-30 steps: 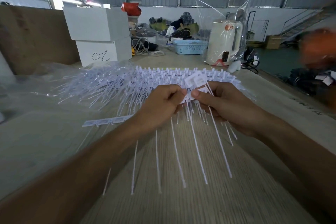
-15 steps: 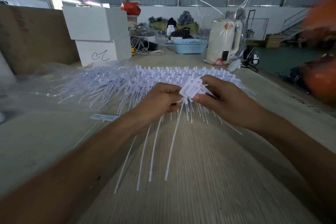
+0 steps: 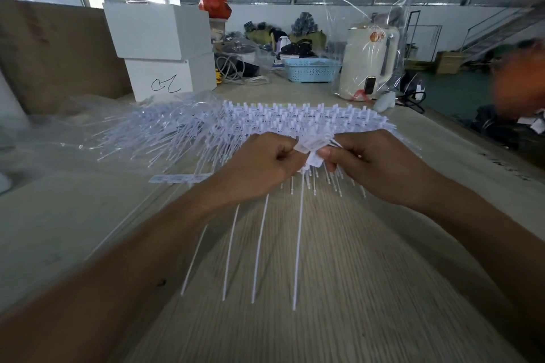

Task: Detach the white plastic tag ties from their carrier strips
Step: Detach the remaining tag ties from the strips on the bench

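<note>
A white tag strip (image 3: 312, 153), four thin tails hanging toward 6 o'clock, is pinched between left hand (image 3: 259, 168) and right hand (image 3: 380, 165). A heaped tie pile (image 3: 236, 127) lies at 12 o'clock, a blue basket (image 3: 311, 69) beyond.

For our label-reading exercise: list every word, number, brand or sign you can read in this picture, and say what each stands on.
Lower white box: a black hand-drawn scribble, not a readable word.
Kettle: a round orange-red sticker, too blurred to read.
Flat strip on the table: faint marks, too small to read.
Table edge, right: dark marks, blurred.
No text reads clearly.
</note>
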Motion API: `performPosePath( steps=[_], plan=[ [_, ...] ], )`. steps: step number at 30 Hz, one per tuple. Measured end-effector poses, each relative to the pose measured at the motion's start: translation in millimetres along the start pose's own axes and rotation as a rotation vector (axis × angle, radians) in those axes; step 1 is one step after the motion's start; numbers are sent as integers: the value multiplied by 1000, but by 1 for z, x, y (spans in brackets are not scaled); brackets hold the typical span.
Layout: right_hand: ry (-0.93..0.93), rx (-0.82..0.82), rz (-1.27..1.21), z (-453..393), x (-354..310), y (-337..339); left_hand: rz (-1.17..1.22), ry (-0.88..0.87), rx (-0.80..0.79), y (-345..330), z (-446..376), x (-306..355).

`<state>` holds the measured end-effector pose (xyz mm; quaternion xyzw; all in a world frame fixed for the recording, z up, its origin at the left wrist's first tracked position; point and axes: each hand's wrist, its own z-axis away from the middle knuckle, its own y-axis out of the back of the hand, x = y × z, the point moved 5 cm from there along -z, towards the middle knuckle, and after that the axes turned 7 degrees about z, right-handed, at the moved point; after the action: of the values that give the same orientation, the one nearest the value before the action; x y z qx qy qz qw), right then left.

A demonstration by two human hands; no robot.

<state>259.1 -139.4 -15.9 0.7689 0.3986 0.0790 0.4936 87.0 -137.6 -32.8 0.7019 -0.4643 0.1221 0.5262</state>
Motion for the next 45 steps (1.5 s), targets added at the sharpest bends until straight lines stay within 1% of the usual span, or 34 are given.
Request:
performPosePath(
  steps=[3,6,10,12,14,15,16,19,22,24,28,30,32,34,36,39,41,43,45],
  plan=[
    [21,5,82,-1,1,0,3,-10,16,4,-2,0],
    [4,15,171,0,6,4,-5,-4,23,3,-2,2],
    [-25,90,185,-2,7,11,-9,-27,39,0,-1,5],
    [-175,202,89,-2,23,29,1,-41,17,0,1,4],
    [-366,335,-174,2,46,46,65,-26,13,2,1,1],
    [-433,361,-293,5,53,49,103,-15,12,3,1,0],
    [-475,346,-360,7,54,47,145,-7,12,3,0,-1],
    [-499,188,-413,4,41,21,221,-2,-5,2,-2,-1],
    [-532,48,-574,3,23,-2,246,-52,-22,0,0,1],
    [-549,-11,-676,4,15,-11,295,-72,2,0,0,4],
    [-587,-74,-844,6,10,-20,369,-120,122,5,0,7],
    [-591,-176,-924,7,9,-24,352,-141,134,6,1,8],
    [-589,-296,-953,8,7,-29,362,-160,128,5,2,9],
    [-599,-362,-968,11,7,-32,397,-176,116,4,2,11],
    [-606,-356,-1001,11,10,-32,408,-187,117,3,1,13],
    [-596,-301,-1031,9,13,-30,303,-174,168,4,0,10],
    [-592,-230,-1031,7,16,-25,186,-120,188,4,-1,4],
    [-588,-162,-1029,7,18,-23,83,-40,167,2,-2,-3],
    [-587,-120,-1034,7,18,-23,71,10,126,-1,-1,-5]
  ],
)
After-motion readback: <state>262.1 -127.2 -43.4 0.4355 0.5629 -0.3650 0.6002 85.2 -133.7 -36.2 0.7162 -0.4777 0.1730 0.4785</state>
